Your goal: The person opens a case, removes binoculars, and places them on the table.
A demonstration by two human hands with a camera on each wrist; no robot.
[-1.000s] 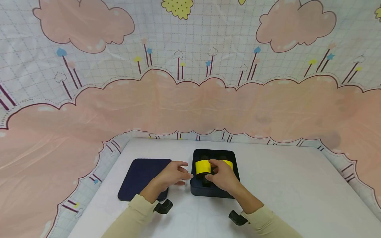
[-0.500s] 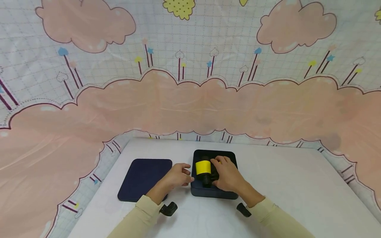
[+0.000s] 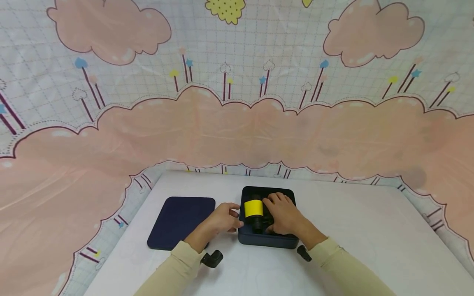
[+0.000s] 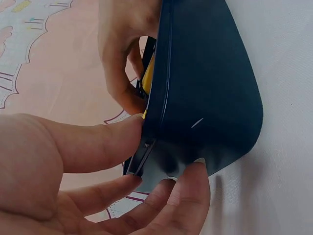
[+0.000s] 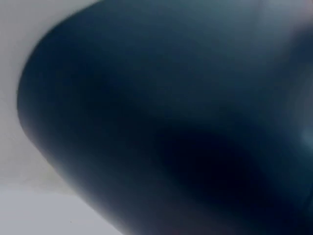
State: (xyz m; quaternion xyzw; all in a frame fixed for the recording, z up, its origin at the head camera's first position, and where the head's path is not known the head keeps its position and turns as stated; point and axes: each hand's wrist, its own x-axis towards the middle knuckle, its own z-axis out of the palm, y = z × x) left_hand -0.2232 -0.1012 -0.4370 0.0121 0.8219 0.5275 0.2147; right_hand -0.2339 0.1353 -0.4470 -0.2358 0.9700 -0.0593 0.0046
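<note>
Black-and-yellow binoculars (image 3: 257, 220) inside navy box (image 3: 267, 240) | likely rigid, weighty, knock-shy; best held by barrels (image 3: 254, 208) | our right hand (image 3: 285, 216) grips binoculars; our left hand (image 3: 221, 218), relaxed, touches box's left wall

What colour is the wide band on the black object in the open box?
Bright yellow; the band shows best in the head view.

No words, labels, brand names, numbers or signs are showing legibly on anything in the head or wrist views.
</note>
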